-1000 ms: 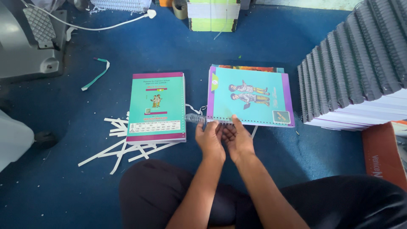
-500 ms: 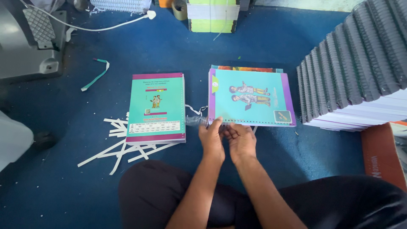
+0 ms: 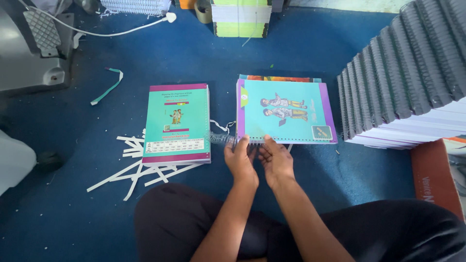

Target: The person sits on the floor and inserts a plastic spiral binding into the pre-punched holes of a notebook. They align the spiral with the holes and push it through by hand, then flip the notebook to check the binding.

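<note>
Gripping the near edge of the teal booklet [image 3: 286, 112], both hands sat close together: left hand [image 3: 240, 160] curled, fingertips pinching a clear spiral coil [image 3: 221, 139] against that edge; right hand [image 3: 275, 159] half-closed, fingers bent onto the same edge, whether it pinched the coil I couldn't tell. Coil stuck out sideways from the booklet's near left corner. Booklet lay flat on blue floor [image 3: 194, 58], atop another cover. Second teal booklet [image 3: 177, 123] lay just left of it, resting on white paper strips [image 3: 131, 167]. Right of the booklet: tall stack of spiral-bound books [image 3: 407, 82]. Beyond it: green-edged paper stack [image 3: 240, 19]. Far left: grey machine [image 3: 34, 48].
</note>
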